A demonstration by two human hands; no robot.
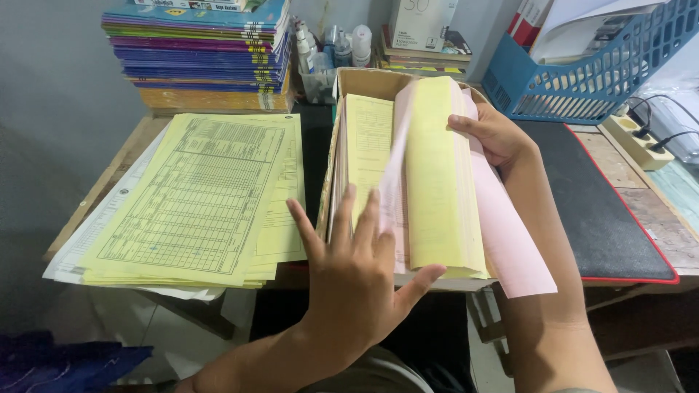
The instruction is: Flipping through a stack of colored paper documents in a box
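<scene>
A cardboard box (364,78) on the desk holds a thick stack of yellow and pink forms (437,182). My left hand (357,269) lies spread on the near end of the stack, thumb hooked under a lifted bundle of yellow sheets. My right hand (495,135) grips the far right edge of that lifted bundle, holding it up and folded over to the right. A pink sheet (510,247) hangs out over the box's right side. Below the bundle a flat yellow form (368,145) shows in the box.
A loose pile of yellow and white printed forms (196,196) lies left of the box. Behind it stands a stack of coloured books (204,51). Small bottles (328,47), a blue plastic basket (590,65), a black desk mat (604,211) and a power strip (637,138) are near.
</scene>
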